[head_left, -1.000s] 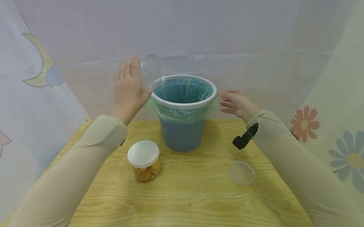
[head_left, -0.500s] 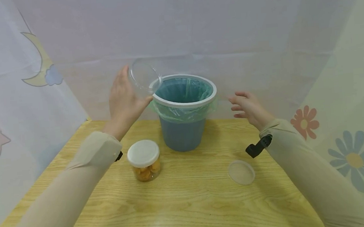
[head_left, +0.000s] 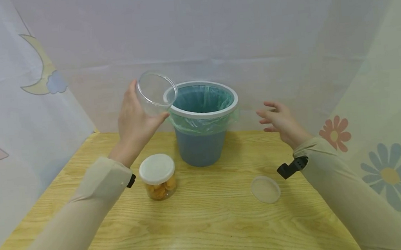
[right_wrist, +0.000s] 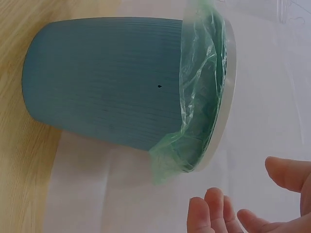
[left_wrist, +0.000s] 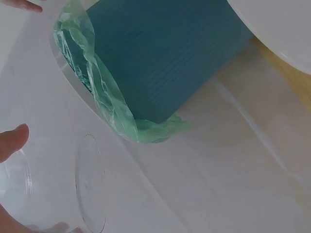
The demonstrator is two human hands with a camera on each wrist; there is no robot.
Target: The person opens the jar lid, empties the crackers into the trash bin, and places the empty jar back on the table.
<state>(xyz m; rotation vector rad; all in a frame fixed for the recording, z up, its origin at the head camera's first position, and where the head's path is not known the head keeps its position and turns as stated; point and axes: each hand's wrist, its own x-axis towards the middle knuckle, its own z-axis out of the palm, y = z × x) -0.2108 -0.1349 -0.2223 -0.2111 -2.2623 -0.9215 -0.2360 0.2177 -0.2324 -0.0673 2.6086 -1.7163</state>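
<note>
My left hand point(head_left: 132, 120) grips a clear, empty jar point(head_left: 155, 93) around its side, at the left rim of the bin. The jar's mouth tilts toward me in the head view, and its round end point(left_wrist: 90, 184) shows in the left wrist view. A blue bin point(head_left: 202, 144) with a white rim and a green plastic liner point(right_wrist: 201, 73) stands at the table's back. My right hand point(head_left: 278, 120) is held in the air right of the bin, fingers loosely bent, holding nothing. Below the left hand sits a second jar point(head_left: 158, 179), white-lidded, with orange-brown pieces inside.
A round translucent lid point(head_left: 265, 189) lies on the wooden table point(head_left: 208, 226) toward the right. Behind the bin hangs a pale cloth backdrop point(head_left: 193, 31), with printed side panels left and right.
The left hand has drawn the jar back and down toward the left, turning its mouth from the bin toward me. The right hand has moved right, away from the bin.
</note>
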